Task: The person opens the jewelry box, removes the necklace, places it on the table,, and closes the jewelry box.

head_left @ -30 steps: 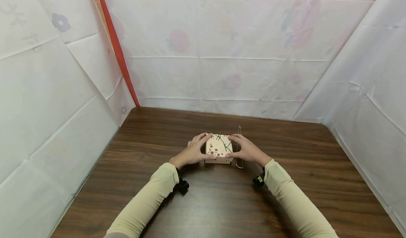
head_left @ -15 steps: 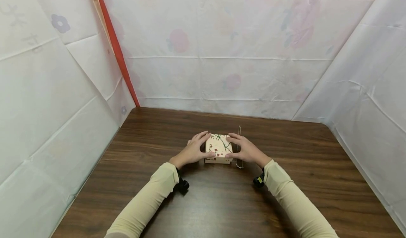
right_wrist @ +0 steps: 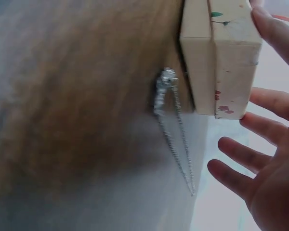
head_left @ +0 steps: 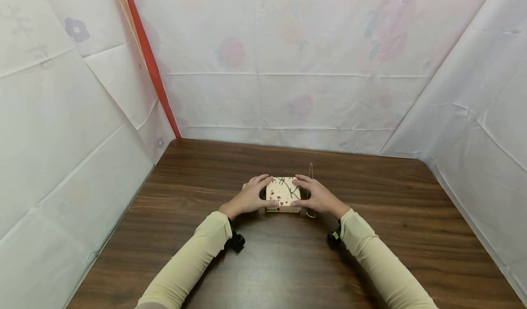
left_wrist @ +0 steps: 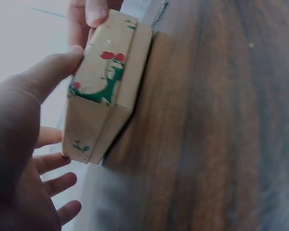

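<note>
A small square cream box stands near the middle of the table, its lid (head_left: 284, 192) printed with red blossoms and green stems. The lid sits over a plain base (right_wrist: 198, 72), whose lower band shows beneath the lid's edge. My left hand (head_left: 248, 200) holds the lid's left side, thumb at the front edge and fingers toward the back. From the right, my right hand (head_left: 322, 197) grips it the same way. In the right wrist view its lower fingers spread away from the box. A silver chain necklace (right_wrist: 166, 79) lies beside the box's right side, partly under the right hand in the head view.
The dark wood-grain table (head_left: 263, 263) extends around the box. White printed sheets (head_left: 321, 48) hang behind and along both sides, with a red strip (head_left: 152, 62) at the back left corner. A black wrist camera (head_left: 237, 242) is strapped at the left sleeve.
The lid has come down slightly over the base between both hands, so less of the base shows. The necklace stays in place.
</note>
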The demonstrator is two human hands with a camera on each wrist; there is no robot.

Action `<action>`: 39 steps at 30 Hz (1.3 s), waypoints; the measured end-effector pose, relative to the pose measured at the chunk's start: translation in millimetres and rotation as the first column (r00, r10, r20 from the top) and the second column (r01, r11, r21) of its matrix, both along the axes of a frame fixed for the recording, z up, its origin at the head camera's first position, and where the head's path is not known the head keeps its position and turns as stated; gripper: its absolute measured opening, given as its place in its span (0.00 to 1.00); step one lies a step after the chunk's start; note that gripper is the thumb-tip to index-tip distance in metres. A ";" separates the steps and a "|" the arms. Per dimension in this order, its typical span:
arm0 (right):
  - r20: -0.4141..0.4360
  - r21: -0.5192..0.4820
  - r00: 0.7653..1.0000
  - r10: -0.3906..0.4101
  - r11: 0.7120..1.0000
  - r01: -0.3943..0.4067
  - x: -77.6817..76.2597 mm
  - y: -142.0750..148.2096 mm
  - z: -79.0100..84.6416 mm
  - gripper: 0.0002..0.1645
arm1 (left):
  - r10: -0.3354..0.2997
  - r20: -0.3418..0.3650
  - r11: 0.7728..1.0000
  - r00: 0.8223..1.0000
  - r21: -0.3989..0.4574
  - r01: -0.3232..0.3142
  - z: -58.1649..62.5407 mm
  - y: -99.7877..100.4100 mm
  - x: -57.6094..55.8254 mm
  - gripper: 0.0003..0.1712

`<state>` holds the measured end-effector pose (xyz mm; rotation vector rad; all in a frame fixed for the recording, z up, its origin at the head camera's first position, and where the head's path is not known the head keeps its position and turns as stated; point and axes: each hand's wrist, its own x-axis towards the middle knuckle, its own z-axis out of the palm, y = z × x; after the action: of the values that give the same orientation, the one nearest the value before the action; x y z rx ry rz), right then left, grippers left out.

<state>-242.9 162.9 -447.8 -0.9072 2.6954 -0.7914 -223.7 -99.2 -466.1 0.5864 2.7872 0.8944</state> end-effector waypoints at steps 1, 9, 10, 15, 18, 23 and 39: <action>0.008 0.004 1.000 0.001 1.000 -0.001 0.3 -0.3 -0.9 0.47 | 0.001 0.007 1.000 1.000 -0.005 -0.001 -0.2 0.3 0.0 0.51; 0.014 0.066 1.000 0.004 0.998 -0.005 0.4 -0.7 -0.4 0.48 | 0.012 0.046 0.998 0.999 -0.060 -0.010 8.1 6.7 0.1 0.51; 0.013 0.074 1.000 0.005 0.997 -0.006 0.0 -1.5 0.6 0.48 | 0.012 0.048 0.998 0.999 -0.063 -0.009 9.0 6.7 -0.1 0.51; 0.029 0.094 1.000 0.007 0.995 -0.009 -0.2 -3.2 3.0 0.47 | 0.009 0.061 0.998 0.998 -0.056 -0.005 8.9 6.3 -0.5 0.51; 0.031 0.098 0.999 0.009 0.995 -0.012 -0.7 -3.4 2.6 0.47 | 0.009 0.057 0.999 0.998 -0.054 -0.006 7.7 6.2 -0.6 0.51; 0.029 0.114 1.000 0.009 0.993 -0.012 -1.8 -4.2 1.6 0.47 | 0.006 0.051 0.998 0.999 -0.065 -0.003 7.3 5.9 -0.7 0.51; 0.068 0.108 0.997 -0.047 0.993 0.040 -0.1 -7.5 4.7 0.47 | 0.010 0.107 0.999 0.994 -0.033 -0.007 8.2 6.5 0.6 0.51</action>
<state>-243.0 155.4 -443.1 -0.7839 2.6754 -0.6678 -223.1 -92.8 -457.9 0.5065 2.7042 0.8543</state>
